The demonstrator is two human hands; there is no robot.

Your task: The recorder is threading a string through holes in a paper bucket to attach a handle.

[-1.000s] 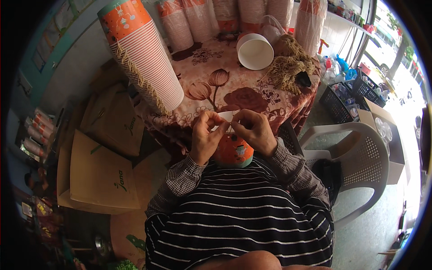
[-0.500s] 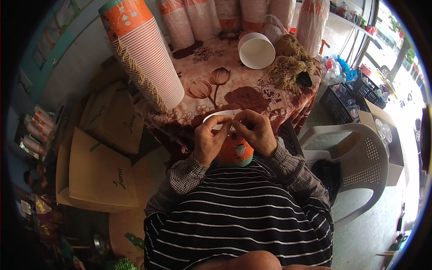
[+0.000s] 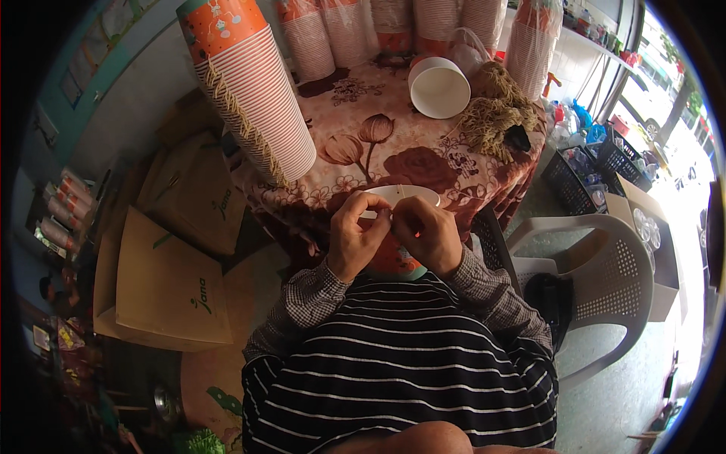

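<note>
An orange paper bucket (image 3: 396,263) with a green base and white rim stands upright against my lap, at the table's near edge. Over its near rim, my left hand (image 3: 357,236) is closed in a pinch, thumb against forefinger. Close beside it, my right hand (image 3: 429,233) is curled with its fingertips pinched. Both seem to grip a thin tan twine, mostly hidden by the fingers; a short bit shows at the bucket's far rim. Beyond my hands, a tall leaning stack of nested buckets (image 3: 261,98) has twine loops hanging along its side.
A white-lined bucket (image 3: 440,89) lies on its side by a heap of tan twine (image 3: 495,113). Plastic-wrapped bucket stacks (image 3: 352,34) line the back of the flowered tablecloth (image 3: 352,98). Cardboard boxes (image 3: 166,280) stand left, a plastic chair (image 3: 616,280) right.
My right hand's fingers have curled lower and come slightly apart from the left's. More of the bucket's white rim shows behind them. The whole view has shifted slightly.
</note>
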